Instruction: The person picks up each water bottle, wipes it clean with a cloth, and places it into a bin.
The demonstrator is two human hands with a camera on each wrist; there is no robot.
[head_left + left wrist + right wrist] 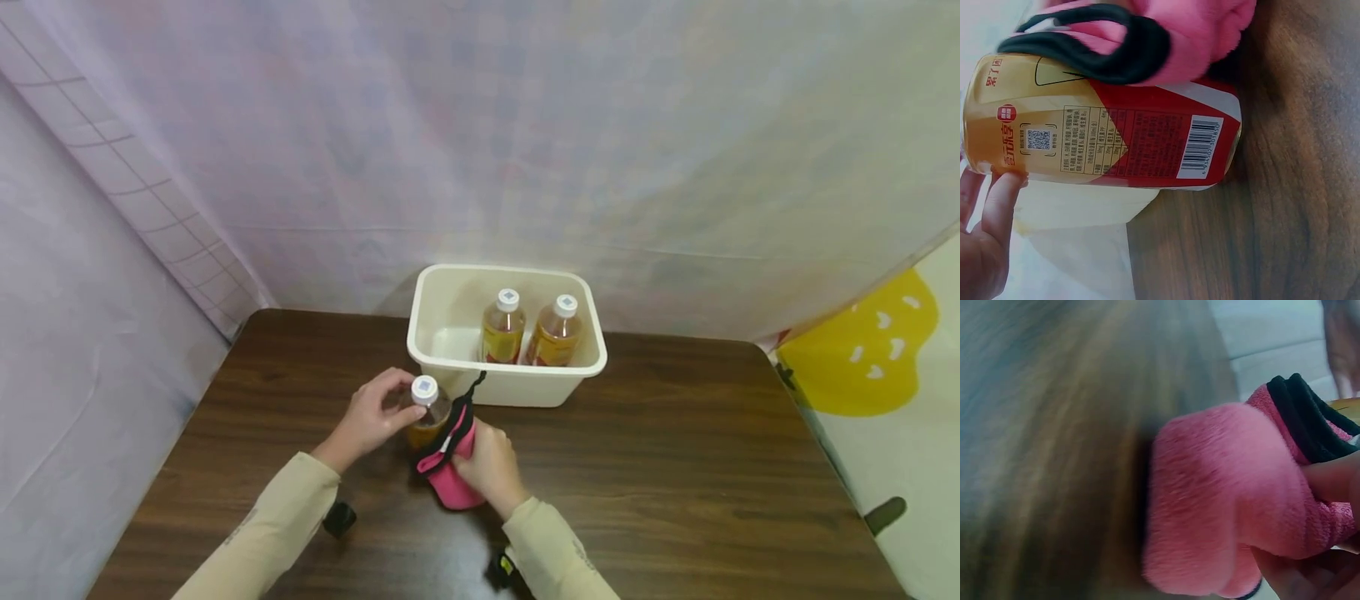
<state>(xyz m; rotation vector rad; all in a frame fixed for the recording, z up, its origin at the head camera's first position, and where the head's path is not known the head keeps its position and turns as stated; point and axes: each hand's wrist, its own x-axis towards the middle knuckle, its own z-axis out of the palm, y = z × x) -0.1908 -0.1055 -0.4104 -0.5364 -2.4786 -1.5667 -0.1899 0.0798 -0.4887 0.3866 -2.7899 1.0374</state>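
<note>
A bottle [427, 433] with amber liquid and a white cap stands roughly upright in front of the bin; its red and yellow label [1154, 137] faces the left wrist view. My left hand [367, 419] grips this bottle near its shoulder, thumb and fingers on opposite sides. In my right hand [492, 467] is a pink fuzzy bottle pouch [1216, 494] with black trim and a black cord. The pouch is tilted, its mouth toward the bottle and close against it. Whether the bottle's base touches the table cannot be told.
A cream plastic bin [510, 387] stands at the table's back edge, with two similar bottles, one labelled bottle [502, 333] and another bottle [555, 337], in its right part. The brown wooden table [675, 467] extends to both sides. Pale curtains [525, 167] hang behind.
</note>
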